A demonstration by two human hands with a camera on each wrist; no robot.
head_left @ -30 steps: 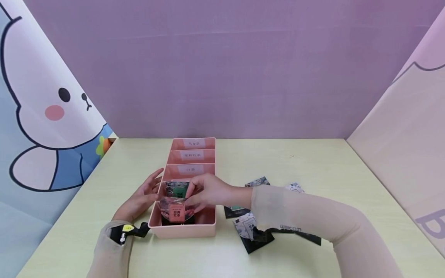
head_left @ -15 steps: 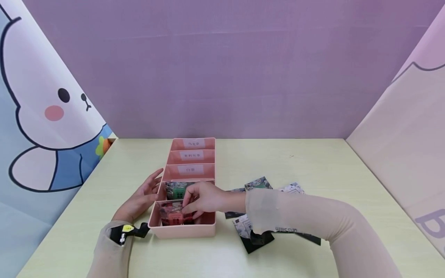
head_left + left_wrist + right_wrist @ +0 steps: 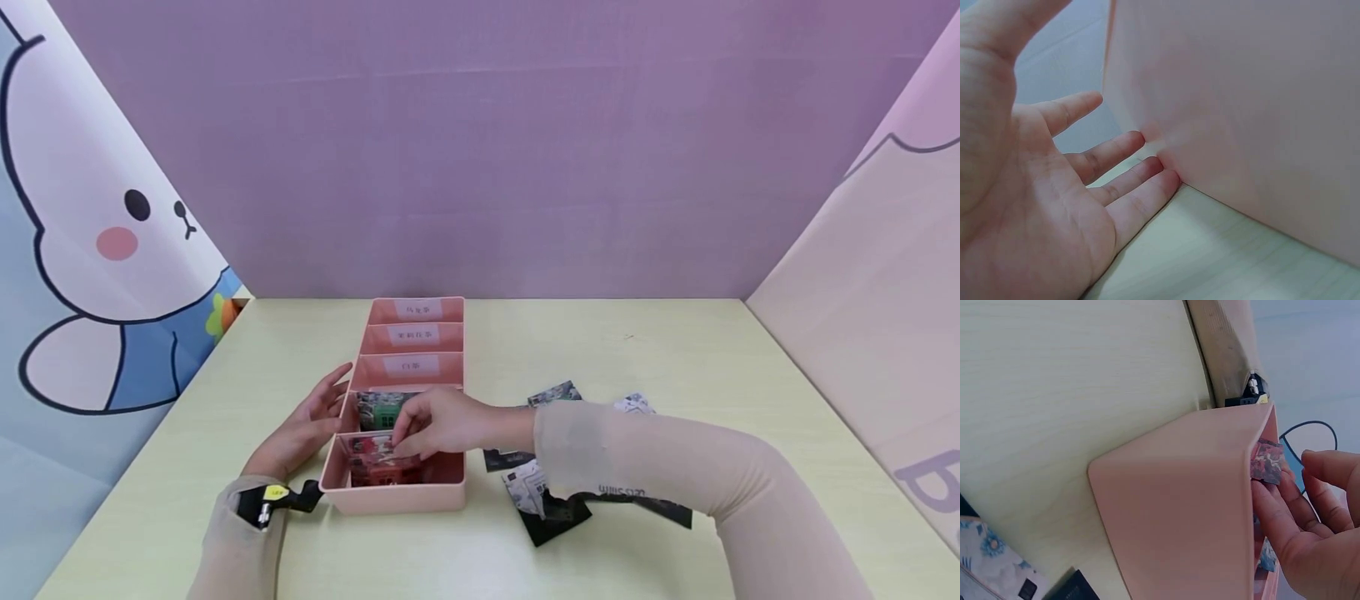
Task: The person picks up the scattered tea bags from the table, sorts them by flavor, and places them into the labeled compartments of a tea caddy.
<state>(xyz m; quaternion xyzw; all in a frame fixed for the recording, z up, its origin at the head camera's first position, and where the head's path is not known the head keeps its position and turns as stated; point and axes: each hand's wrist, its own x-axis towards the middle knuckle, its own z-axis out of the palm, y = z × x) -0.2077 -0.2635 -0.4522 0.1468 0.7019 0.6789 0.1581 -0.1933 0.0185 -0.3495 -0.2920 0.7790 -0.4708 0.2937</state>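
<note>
A long pink divided box (image 3: pixel 397 498) stands on the table, with paper labels inside its far compartments. In its nearest compartment is a red tea sachet (image 3: pixel 386 473), slumped low against the front; a green tea sachet (image 3: pixel 378 411) stands in the compartment behind. My right hand (image 3: pixel 442 425) reaches over these two compartments. In the right wrist view its thumb stands apart from the red sachet's top edge, and its fingertips (image 3: pixel 1261 490) lie right beside the sachet. My left hand (image 3: pixel 1041 194) is spread with its fingertips against the box's left outer wall.
Several loose sachets lie right of the box, including a white patterned one with a black end (image 3: pixel 558 521) and a dark green one (image 3: pixel 555 393); the right sleeve (image 3: pixel 645 450) covers part of them. A purple cloth backdrop (image 3: pixel 495 167) rises behind the table.
The red sachet has sunk and tipped forward in the nearest compartment, its label now lower. My right hand has shifted slightly down and left. The left hand keeps its place on the box.
</note>
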